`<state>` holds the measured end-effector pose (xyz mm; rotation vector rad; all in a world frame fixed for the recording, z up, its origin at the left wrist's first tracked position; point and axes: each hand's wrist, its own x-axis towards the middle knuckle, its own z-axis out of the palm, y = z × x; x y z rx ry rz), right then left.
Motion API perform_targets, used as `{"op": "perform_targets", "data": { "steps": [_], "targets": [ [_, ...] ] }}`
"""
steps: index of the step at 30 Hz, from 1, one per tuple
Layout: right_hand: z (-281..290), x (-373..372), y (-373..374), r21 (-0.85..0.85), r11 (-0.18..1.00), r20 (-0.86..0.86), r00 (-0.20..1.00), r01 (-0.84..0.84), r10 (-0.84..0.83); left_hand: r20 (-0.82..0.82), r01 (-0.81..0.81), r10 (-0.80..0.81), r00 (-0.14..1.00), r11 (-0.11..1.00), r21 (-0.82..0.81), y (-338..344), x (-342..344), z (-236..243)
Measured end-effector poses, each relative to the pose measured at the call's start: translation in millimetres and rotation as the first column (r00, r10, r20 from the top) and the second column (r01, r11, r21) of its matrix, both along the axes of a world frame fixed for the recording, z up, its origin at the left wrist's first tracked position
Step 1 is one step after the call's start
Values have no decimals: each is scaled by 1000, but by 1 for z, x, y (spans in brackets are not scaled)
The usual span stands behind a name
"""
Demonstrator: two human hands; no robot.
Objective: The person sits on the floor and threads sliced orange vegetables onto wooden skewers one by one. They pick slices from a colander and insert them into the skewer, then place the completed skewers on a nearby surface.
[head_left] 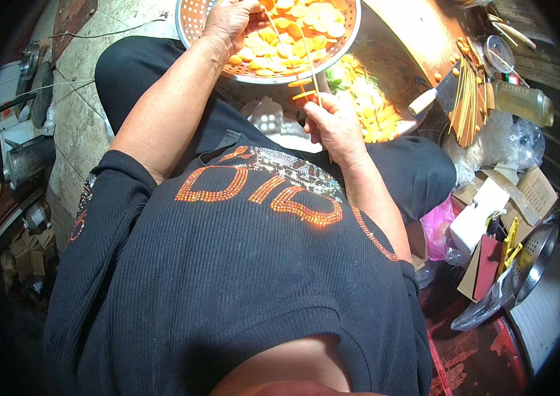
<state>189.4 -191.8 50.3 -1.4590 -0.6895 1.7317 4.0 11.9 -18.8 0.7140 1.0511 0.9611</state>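
Note:
A metal colander [191, 26] full of round orange carrot slices [286, 43] sits in front of me at the top of the view. Over its left rim is my left hand [230, 25], closed, with a thin wooden stick [275, 25] running from its fingers across the slices. Just outside the near rim, my right hand [336, 125] grips a bamboo skewer [310, 63] that slants up over the colander. A couple of carrot slices [304, 91] stick out beside this skewer above my fingers; I cannot tell how they are attached.
More cut orange and green vegetables [372, 105] lie right of the colander. Beyond are a cleaver [450, 89], a bundle of skewers [470, 105] and a glass jar [524, 104]. Cardboard [536, 195], a pink bag [436, 228] and a perforated metal pan [536, 257] crowd my right side.

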Motion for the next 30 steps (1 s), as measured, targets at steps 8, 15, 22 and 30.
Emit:
{"op": "perform_targets", "data": {
  "steps": [8, 15, 22, 30],
  "targets": [
    [1, 5, -5, -8, 1000, -35, 999, 2, -3, -132, 146, -123, 984, 973, 180, -9, 5, 12],
    [8, 7, -1, -25, 993, -83, 990, 112, -114, -145, 374, -354, 924, 916, 146, -58, 30, 46],
    [6, 8, -3, -38, 990, -87, 987, 133, -136, -85, 341, -334, 939, 936, 91, -68, 34, 42],
    [3, 7, 2, -12, 985, -95, 980, 172, -172, -182, 397, -372, 910, 909, 130, -62, 33, 45]
  ]
}}
